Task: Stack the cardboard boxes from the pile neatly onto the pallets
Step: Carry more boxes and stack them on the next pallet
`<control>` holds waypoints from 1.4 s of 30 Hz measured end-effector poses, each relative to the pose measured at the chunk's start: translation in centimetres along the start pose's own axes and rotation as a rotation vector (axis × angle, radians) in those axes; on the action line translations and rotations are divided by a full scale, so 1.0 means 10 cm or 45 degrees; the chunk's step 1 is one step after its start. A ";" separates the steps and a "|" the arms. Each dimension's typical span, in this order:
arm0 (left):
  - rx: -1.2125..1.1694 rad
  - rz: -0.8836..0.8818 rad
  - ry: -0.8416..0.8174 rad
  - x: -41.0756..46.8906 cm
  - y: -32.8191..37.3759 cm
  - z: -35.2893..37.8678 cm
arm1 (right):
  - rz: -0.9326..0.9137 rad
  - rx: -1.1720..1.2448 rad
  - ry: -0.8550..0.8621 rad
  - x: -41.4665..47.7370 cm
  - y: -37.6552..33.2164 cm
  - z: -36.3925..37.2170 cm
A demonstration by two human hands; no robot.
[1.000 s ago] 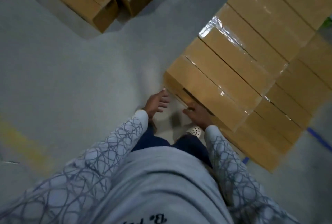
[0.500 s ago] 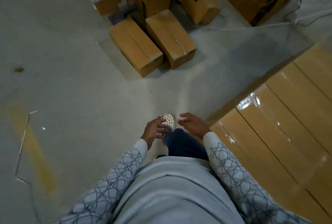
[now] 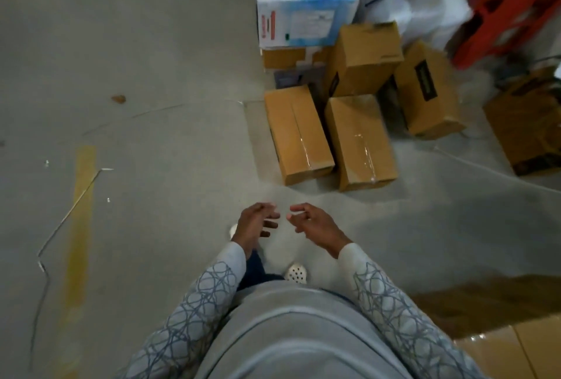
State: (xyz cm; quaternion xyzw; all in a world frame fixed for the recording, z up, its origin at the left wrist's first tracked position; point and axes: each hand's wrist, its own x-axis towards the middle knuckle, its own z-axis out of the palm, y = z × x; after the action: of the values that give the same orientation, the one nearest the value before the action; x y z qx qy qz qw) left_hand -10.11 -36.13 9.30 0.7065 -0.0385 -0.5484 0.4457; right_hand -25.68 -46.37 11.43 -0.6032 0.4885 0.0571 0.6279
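Note:
Two long brown cardboard boxes lie side by side on the grey floor ahead: the left box (image 3: 299, 134) and the right box (image 3: 361, 141), both taped along the top. Behind them an upright brown box (image 3: 362, 59) leans, with another brown box (image 3: 426, 91) to its right. My left hand (image 3: 255, 222) and my right hand (image 3: 312, 222) hang in front of me with loosely curled fingers, holding nothing, about a hand's length short of the two boxes. The corner of the stacked boxes (image 3: 510, 351) on the pallet shows at the bottom right; the pallet itself is hidden.
A blue and white printed carton (image 3: 305, 2) stands at the back. A red plastic stool (image 3: 510, 8) and white plastic wrap (image 3: 425, 5) lie at the top right. A dark-printed brown box (image 3: 528, 123) sits at the right edge. A yellow floor line (image 3: 82, 196) runs at the left.
I have turned away from the stacked boxes toward the pile. My hands left the stack's edge and now hang free, and the pile boxes have come nearer.

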 end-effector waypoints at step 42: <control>0.395 -0.441 -0.062 5.58 2.53 1.36 | 0.408 0.284 0.570 5.09 -0.92 -2.65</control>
State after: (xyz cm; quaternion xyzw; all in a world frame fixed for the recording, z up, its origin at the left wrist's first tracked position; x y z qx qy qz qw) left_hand 11.95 -89.65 -15.03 0.7492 -0.0111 -0.6210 0.2298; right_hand -7.74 -96.71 -11.42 -0.4434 0.7070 -0.0331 0.5499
